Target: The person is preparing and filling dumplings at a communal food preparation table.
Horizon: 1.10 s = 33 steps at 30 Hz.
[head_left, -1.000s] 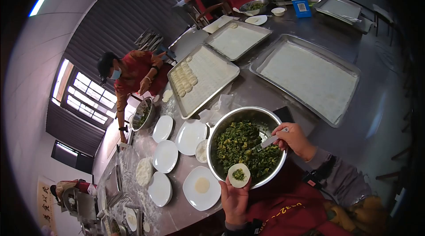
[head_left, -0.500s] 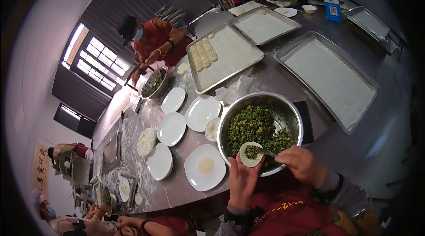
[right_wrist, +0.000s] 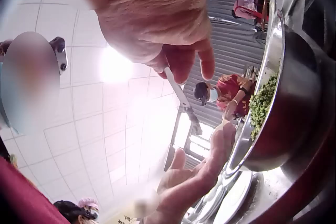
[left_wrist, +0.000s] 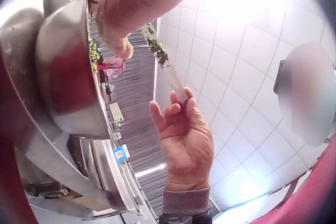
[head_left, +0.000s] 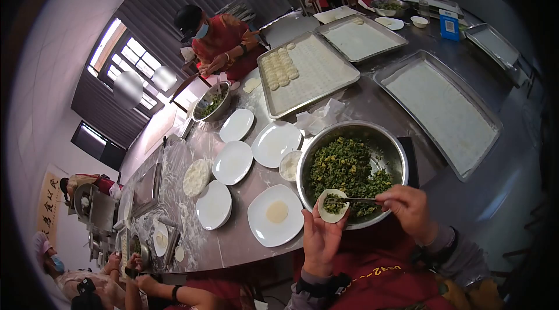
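Dough wrapper [head_left: 330,216], one, bearing chopped greens [head_left: 332,204]: sat cupped in your left hand [head_left: 322,246] beside the steel bowl [head_left: 396,156]. Spatula [head_left: 362,200]: your right hand [head_left: 406,210] pinched it, tip at the greens.

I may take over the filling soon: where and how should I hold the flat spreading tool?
Probably pinch the spreading tool at its bare end, coming from the person's right, where the right hand holds it now. It is a thin, flat strip, so thumb and fingers suit its faces. Its other end carries filling and points at the wrapper in the left hand.
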Motion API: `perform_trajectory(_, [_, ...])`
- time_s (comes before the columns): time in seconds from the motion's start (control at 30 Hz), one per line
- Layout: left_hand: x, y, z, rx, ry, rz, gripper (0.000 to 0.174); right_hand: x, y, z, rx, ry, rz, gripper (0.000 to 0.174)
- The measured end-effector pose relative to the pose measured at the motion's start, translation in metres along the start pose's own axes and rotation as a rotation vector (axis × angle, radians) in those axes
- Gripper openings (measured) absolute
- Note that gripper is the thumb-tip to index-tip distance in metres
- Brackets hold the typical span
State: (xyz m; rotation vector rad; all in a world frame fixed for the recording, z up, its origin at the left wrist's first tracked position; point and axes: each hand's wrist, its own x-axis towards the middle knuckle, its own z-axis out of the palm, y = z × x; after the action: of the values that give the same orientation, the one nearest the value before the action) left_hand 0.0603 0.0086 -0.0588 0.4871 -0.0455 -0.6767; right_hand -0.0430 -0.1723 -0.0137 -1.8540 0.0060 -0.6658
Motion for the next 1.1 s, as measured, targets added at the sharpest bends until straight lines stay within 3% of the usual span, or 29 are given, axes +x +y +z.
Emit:
perform_trajectory(0.1, [-0.005, 0.001, -0.001, 0.007, 0.002, -0.01, 0.073, 0.006, 0.016, 0.001, 0.525, 0.067, 0.42, 0.016])
perform_trajectory(0.13, [-0.007, 0.0, 0.0, -0.002, -0.002, -0.019, 0.073, 0.008, 0.022, 0.003, 0.612, 0.067, 0.479, 0.016])
perform_trajectory(0.37, [-0.013, -0.002, -0.004, -0.004, 0.006, -0.047, 0.073, 0.009, 0.029, 0.009, 0.439, 0.029, 0.548, 0.014])
perform_trajectory(0.5, [-0.012, 0.004, -0.012, -0.108, -0.096, -0.034, 0.063, 0.011, -0.004, 0.0, 0.394, 0.124, 0.441, 0.012])
perform_trajectory(0.6, [-0.013, 0.005, -0.032, -0.12, -0.035, 0.019, 0.056, 0.01, 0.015, -0.02, 0.166, 0.181, 0.312, 0.009])
perform_trajectory(0.63, [-0.014, 0.005, -0.035, -0.142, -0.033, 0.029, 0.054, 0.013, 0.025, -0.031, 0.007, 0.102, 0.246, 0.007])
perform_trajectory(0.7, [-0.019, 0.008, -0.034, -0.138, -0.109, 0.029, 0.051, 0.011, 0.055, -0.048, -0.526, -0.032, -0.092, 0.005])
perform_trajectory(0.77, [-0.023, 0.008, -0.03, -0.171, -0.076, 0.015, 0.048, 0.009, 0.066, -0.048, -0.564, -0.145, -0.262, 0.005])
perform_trajectory(0.87, [-0.02, 0.0, -0.03, -0.173, -0.091, -0.017, 0.046, 0.004, 0.077, -0.043, -0.588, -0.336, -0.169, 0.006])
perform_trajectory(0.97, [-0.02, -0.003, -0.031, -0.183, -0.117, -0.101, 0.048, 0.001, 0.069, -0.046, -0.66, -0.352, -0.057, 0.016])
perform_trajectory(1.1, [-0.023, -0.003, -0.02, -0.141, -0.098, -0.139, 0.048, -0.017, 0.077, -0.04, -0.769, -0.216, -0.181, 0.037])
